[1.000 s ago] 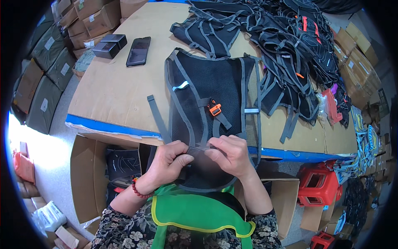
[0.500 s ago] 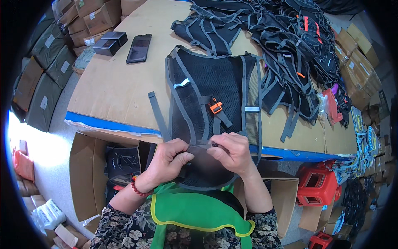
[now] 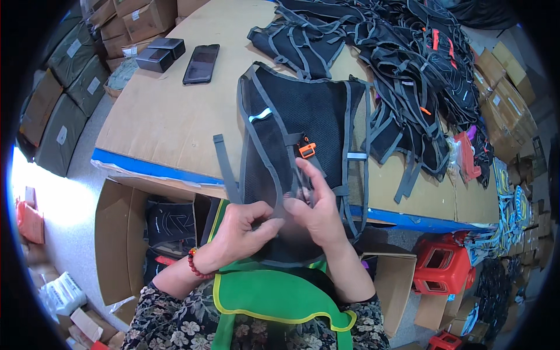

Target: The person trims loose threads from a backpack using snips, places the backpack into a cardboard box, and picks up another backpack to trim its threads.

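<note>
A black mesh backpack point(image 3: 309, 116) with grey straps and an orange buckle point(image 3: 306, 150) lies on the cardboard-covered table point(image 3: 175, 122), its lower end hanging over the near edge toward me. My left hand point(image 3: 242, 230) pinches a grey strap point(image 3: 280, 201) at the bag's lower part. My right hand point(image 3: 315, 207) grips the same strap area from the right, fingers stretched up over the mesh. A loose grey strap end point(image 3: 224, 169) lies to the left of the bag.
A pile of several black backpacks point(image 3: 402, 64) fills the table's far right. A dark phone point(image 3: 201, 63) and two small black boxes point(image 3: 158, 53) lie at the far left. An open carton point(image 3: 140, 233) stands below the table, red plastic crates point(image 3: 440, 271) at right.
Both hands have shifted slightly up along the bag's lower straps. My right fingers now reach further over the mesh. The bag stays in place.
</note>
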Tool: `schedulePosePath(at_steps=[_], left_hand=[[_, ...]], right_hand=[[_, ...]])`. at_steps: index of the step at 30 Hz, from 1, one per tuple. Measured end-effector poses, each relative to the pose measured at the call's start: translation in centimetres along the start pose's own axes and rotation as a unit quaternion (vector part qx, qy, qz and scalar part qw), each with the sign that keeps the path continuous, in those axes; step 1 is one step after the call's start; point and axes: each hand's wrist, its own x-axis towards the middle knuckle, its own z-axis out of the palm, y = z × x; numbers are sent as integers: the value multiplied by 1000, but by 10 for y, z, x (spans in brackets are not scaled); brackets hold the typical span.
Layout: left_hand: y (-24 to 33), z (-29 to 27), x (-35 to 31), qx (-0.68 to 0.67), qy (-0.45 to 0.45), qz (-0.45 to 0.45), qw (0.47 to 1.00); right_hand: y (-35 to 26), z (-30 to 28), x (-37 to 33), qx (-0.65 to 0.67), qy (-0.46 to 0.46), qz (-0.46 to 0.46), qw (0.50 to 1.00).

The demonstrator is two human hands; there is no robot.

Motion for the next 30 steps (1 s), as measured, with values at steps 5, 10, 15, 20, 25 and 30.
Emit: schedulePosePath(at_steps=[5, 10, 15, 20, 25, 30], left_hand=[[-14, 12, -7, 18, -42, 77, 996], [-3, 16, -8, 54, -42, 111, 991], [-1, 20, -3, 96, -38, 191, 976], [-5, 27, 0, 119, -27, 223, 967], [-3, 26, 0, 131, -35, 242, 961], [0, 24, -1, 59, -9, 95, 994]], right_hand=[[-4, 15, 5, 206, 73, 106, 970], [14, 12, 10, 250, 84, 102, 959], [18, 21, 9, 284, 102, 94, 949], [27, 18, 13, 295, 87, 72, 949], [27, 17, 14, 307, 94, 74, 944], [19, 29, 10, 183, 145, 27, 972]])
